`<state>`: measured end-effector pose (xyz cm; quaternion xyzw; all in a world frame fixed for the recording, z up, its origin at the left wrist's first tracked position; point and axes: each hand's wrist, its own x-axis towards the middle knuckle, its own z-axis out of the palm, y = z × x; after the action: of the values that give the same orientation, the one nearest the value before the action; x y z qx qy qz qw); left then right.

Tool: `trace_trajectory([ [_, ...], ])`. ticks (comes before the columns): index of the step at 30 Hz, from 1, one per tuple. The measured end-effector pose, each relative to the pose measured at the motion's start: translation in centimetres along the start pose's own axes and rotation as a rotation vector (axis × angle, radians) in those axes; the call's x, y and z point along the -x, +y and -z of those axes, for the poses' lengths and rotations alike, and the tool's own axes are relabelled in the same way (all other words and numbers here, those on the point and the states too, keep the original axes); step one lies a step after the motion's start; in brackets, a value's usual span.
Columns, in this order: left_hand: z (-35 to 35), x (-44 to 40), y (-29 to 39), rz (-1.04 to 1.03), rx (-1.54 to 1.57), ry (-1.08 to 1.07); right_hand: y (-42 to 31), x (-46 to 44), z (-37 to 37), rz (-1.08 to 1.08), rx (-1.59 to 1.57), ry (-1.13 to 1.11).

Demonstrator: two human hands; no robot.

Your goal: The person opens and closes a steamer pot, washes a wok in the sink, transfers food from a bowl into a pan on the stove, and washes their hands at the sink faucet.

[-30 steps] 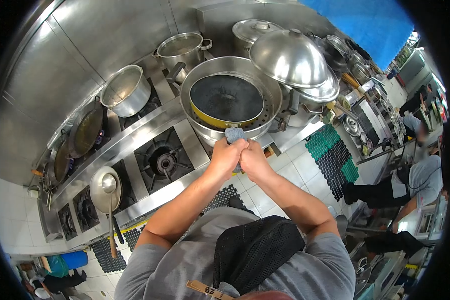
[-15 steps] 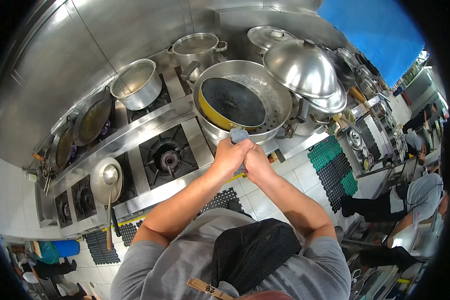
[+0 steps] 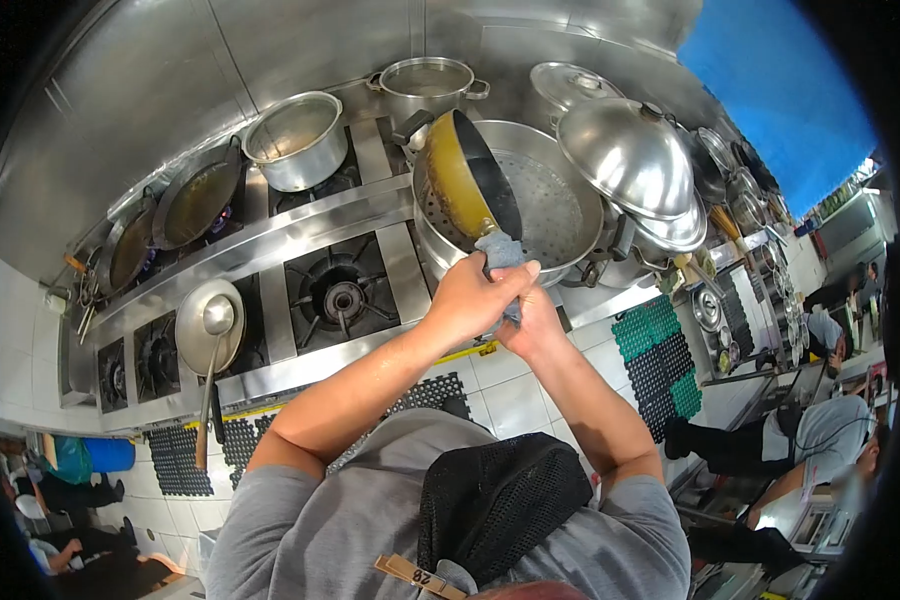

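Note:
A yellow pan (image 3: 457,180) with a dark inside is tipped steeply on its side over the left part of a wide steel pot (image 3: 585,235). Through the pot's opening a perforated steel plate (image 3: 545,195) shows. A grey cloth (image 3: 500,252) is wrapped round the pan's handle, which it hides. My left hand (image 3: 473,297) is closed on the cloth and handle. Right beside it, my right hand (image 3: 534,318) is closed round the lower part of the cloth, touching my left hand.
A domed lid (image 3: 625,155) rests right of the pot. Two pots (image 3: 295,145) (image 3: 425,80) and dark pans (image 3: 198,203) stand behind. A burner (image 3: 344,298) and a wok with a ladle (image 3: 210,325) lie to the left. A co-worker (image 3: 820,440) stands at the right.
The yellow pan has tipped from nearly level onto its side, towards the left, uncovering more of the perforated plate. Both hands have turned with the handle. The view has shifted.

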<state>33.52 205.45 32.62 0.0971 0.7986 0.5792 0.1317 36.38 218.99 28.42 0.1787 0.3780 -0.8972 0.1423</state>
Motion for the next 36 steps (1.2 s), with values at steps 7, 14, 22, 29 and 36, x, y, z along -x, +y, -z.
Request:
trace_trajectory([
  [7, 5.4, 4.4, -2.1, -0.052, 0.292, -0.224, -0.3, 0.3, -0.6, 0.001, -0.314, -0.211],
  [14, 12.9, 12.4, -16.2, 0.355, -0.325, -0.211, 0.4, -1.3, 1.5, 0.072, -0.485, -0.351],
  [22, 16.3, 25.3, -40.1, 0.758, -0.318, -0.198, 0.3, -1.4, -0.7, 0.058, -0.248, -0.196],
  [29, 15.0, 29.7, -46.0, 0.96, -0.042, 0.014, 3.6, -2.9, -2.7, 0.276, 0.549, -0.188],
  [36, 14.5, 29.8, -54.1, 1.068, 0.652, 0.431, 9.1, -4.3, -6.6, 0.177, 0.709, -0.267],
])
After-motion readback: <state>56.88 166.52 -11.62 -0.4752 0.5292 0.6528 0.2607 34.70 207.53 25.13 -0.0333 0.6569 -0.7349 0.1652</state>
